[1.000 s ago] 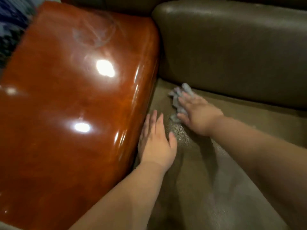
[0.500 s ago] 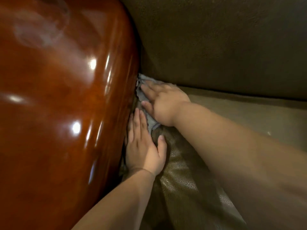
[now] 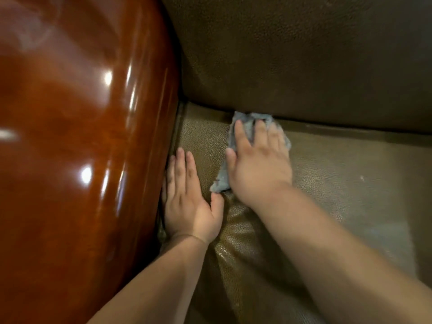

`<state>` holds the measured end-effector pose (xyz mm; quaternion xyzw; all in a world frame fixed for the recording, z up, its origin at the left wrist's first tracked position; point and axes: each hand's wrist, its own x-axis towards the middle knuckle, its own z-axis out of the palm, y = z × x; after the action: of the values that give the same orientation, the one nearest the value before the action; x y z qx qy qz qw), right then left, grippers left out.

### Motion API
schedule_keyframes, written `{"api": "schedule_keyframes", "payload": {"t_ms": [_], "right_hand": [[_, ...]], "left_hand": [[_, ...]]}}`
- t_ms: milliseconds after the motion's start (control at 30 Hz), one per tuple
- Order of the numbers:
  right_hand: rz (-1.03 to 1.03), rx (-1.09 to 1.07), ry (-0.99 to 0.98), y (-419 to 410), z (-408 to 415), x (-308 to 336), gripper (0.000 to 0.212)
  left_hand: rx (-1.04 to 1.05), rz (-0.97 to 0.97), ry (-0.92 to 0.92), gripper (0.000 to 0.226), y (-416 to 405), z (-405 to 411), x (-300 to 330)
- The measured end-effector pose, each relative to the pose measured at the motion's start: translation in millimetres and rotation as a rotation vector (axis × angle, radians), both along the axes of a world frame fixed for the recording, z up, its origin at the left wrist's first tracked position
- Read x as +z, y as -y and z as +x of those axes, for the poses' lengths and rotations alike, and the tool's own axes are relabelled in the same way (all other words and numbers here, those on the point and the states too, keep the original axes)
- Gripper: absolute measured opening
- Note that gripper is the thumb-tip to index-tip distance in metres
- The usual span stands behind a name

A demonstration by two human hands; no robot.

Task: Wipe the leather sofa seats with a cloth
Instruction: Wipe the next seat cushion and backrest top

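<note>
A crumpled grey cloth (image 3: 224, 176) lies on the olive-brown leather sofa seat (image 3: 350, 183), reaching the crease under the backrest. My right hand (image 3: 259, 164) presses flat on the cloth with straight, spread fingers pointing at the backrest. My left hand (image 3: 189, 202) rests flat on the seat beside the armrest, fingers straight, its thumb close to the cloth's lower corner. Most of the cloth is hidden beneath my right hand.
A glossy red-brown wooden armrest (image 3: 77, 148) fills the left side and walls in the seat. The dark brown leather backrest (image 3: 304, 59) rises behind the seat. The seat stretches on to the right.
My right hand and the cloth have slid right, out of the corner by the armrest, along the backrest crease. My left hand has stayed flat beside the armrest.
</note>
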<state>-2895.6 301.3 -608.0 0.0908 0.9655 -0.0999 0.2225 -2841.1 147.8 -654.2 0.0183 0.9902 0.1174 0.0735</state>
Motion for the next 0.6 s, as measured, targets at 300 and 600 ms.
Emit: {"api": "schedule_keyframes", "payload": {"t_ms": [300,600], "right_hand": [[0.077,-0.110,-0.045,-164.5,72.0,3.3,0.075],[-0.168,0.287,-0.167,2.4,59.6,1.3,0.065]], "left_hand": [[0.016,0.034,-0.054,0.089,-0.6,-1.3,1.0],[0.010,0.014,-0.064,0.088,3.5,-3.9,-1.2]]}}
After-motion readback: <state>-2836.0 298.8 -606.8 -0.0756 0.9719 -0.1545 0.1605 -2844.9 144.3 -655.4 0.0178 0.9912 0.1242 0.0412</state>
